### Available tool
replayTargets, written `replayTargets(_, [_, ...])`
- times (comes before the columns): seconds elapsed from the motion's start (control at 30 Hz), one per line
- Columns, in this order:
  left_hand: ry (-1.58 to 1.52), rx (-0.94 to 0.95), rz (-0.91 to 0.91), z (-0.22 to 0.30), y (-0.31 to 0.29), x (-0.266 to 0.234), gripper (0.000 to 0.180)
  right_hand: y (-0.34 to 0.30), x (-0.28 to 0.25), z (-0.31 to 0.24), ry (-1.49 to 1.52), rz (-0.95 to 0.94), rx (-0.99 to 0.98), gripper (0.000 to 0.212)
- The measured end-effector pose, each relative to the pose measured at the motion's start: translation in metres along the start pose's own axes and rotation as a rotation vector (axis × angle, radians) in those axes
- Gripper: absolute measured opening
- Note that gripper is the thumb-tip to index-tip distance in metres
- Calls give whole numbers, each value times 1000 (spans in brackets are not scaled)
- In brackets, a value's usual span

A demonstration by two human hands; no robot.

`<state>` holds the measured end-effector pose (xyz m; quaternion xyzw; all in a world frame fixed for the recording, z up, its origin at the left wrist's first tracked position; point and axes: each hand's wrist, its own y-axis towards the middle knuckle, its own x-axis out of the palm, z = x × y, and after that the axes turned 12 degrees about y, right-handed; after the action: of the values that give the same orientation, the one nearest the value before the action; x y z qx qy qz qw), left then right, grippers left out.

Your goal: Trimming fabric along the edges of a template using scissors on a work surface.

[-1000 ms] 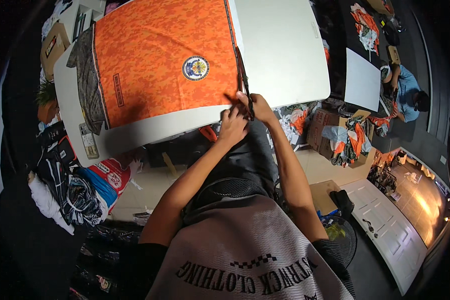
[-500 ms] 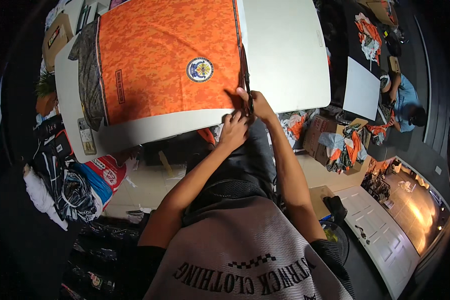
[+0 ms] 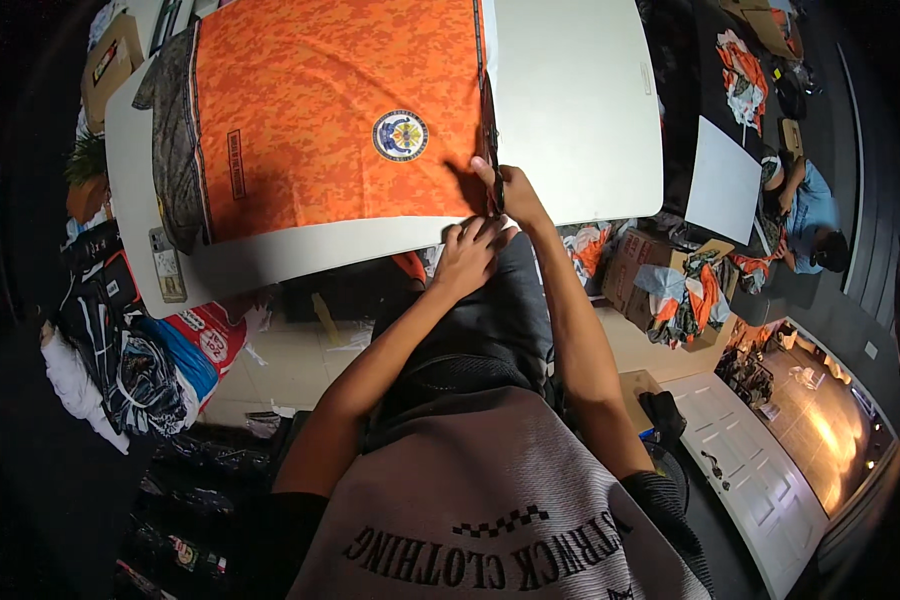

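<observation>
A large piece of orange camouflage-patterned fabric (image 3: pixel 310 100) lies spread on the white table, with a round emblem (image 3: pixel 400 136) printed on it. A dark strip and a white margin run along its right edge. My right hand (image 3: pixel 517 195) is closed around the handles of dark scissors (image 3: pixel 489 120), whose blades point away from me along that edge. Just below and left of it, my left hand (image 3: pixel 467 258) has its fingers curled at the fabric's near right corner, pinching the edge; its fingertips are partly hidden.
Grey patterned fabric (image 3: pixel 177 140) lies along the orange piece's left side. A phone (image 3: pixel 168 265) rests near the left edge of the white table (image 3: pixel 580 110). Right of me stands a cardboard box (image 3: pixel 630 270) with fabric scraps. A person in blue (image 3: pixel 812 210) sits farther right.
My right hand and the scissors have moved slightly away from me along the fabric's right edge. My left hand stays at the near corner, and the view has shifted a little.
</observation>
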<state>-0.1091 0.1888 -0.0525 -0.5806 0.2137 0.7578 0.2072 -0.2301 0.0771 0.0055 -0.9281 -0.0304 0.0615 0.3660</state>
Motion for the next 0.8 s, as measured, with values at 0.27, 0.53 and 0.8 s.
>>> replayTargets(0.27, [-14, -20, 9, 3, -5, 6, 55, 10, 1, 10, 29, 32, -52, 59])
replayTargets(0.53, [27, -22, -47, 3, -4, 4, 65, 13, 2, 2, 43, 27, -85, 59])
replayTargets(0.8, [11, -24, -30, 5, -5, 6, 65, 34, -3, 4, 40, 24, -81, 60])
